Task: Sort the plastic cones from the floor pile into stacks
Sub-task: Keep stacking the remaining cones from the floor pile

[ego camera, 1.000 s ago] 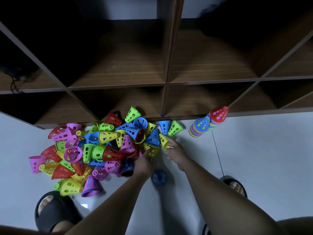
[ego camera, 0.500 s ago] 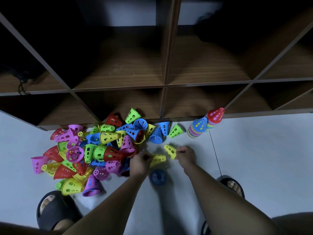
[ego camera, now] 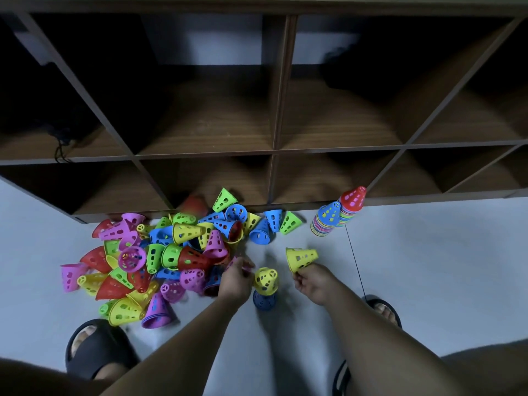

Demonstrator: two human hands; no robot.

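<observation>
Head view: my right hand (ego camera: 314,282) pinches the rim of a yellow perforated plastic cone (ego camera: 302,257), held tilted in the air just beyond the knuckles. My left hand (ego camera: 235,278) curls at the near edge of the heap of mixed coloured plastic cones (ego camera: 160,252). There is a pink blur at its fingertips, and I cannot tell whether it grasps anything.

Between the hands, a second yellow cone (ego camera: 265,277) sits atop a dark blue cone (ego camera: 264,301) on the pale floor (ego camera: 428,267). The risk, as I judge it, is that this short pair stands close to both wrists, so a careless sweep could topple it. The rim pinch also looks light, so the held cone could slip or seat crooked.

Beyond the right hand, a tall blue-topped stack (ego camera: 325,221) and a tall red-topped stack (ego camera: 353,200) rise against the dark wooden shelf unit (ego camera: 274,155). A thin dark cord (ego camera: 354,261) runs just right of that hand. A black slipper (ego camera: 91,347) sits left of the left forearm.
</observation>
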